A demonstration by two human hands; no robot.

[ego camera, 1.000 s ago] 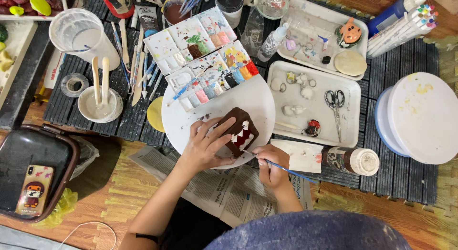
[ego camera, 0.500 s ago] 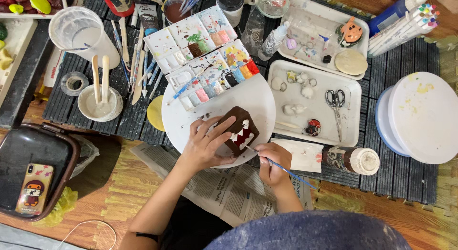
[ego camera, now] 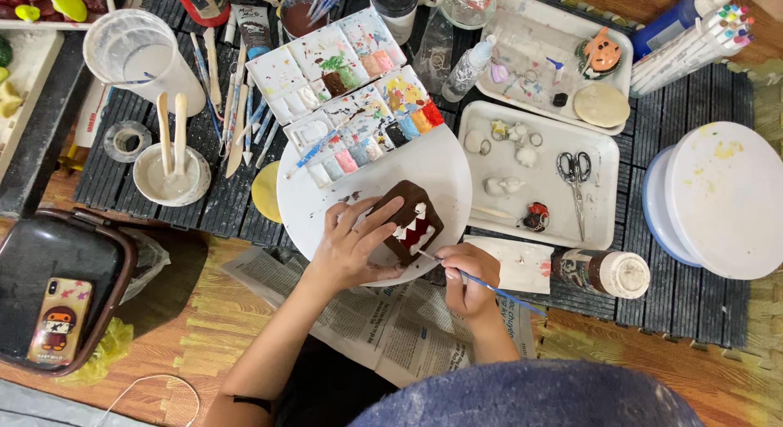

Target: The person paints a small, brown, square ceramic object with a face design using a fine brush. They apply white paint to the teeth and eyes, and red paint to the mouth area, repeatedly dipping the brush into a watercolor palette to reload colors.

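Head view, figure: the brown clay figure [ego camera: 410,223] sits on the round white plate [ego camera: 326,203], toward the plate's 5 o'clock edge, near the middle of the picture.
Head view, left hand: the left hand [ego camera: 352,249] comes in from 7 o'clock and cups the figure's left side, fingers curled over its top edge and thumb along the lower edge; it's a closed, steadying hold, with the figure lying at about 2 o'clock from the palm.
Head view, right hand: the right hand [ego camera: 467,274] is pinched shut around a thin blue-handled brush [ego camera: 481,283], and the figure lies at 10 o'clock from these knuckles.
Head view, brush: the handle trails off toward 4 o'clock, and the tip touches the figure at its lower right, just under the teeth.
Head view, pointing: the figure is a rounded block with its long axis running from 11 o'clock to 5 o'clock; the red mouth with white zigzag teeth faces 4 o'clock, toward the brush hand.
Head view, surroundings: a paint palette box [ego camera: 351,92] lies open at 12 o'clock from the plate, a white tray [ego camera: 603,223] with scissors [ego camera: 575,178] at 3 o'clock, and newspaper [ego camera: 383,321] spreads under both wrists.
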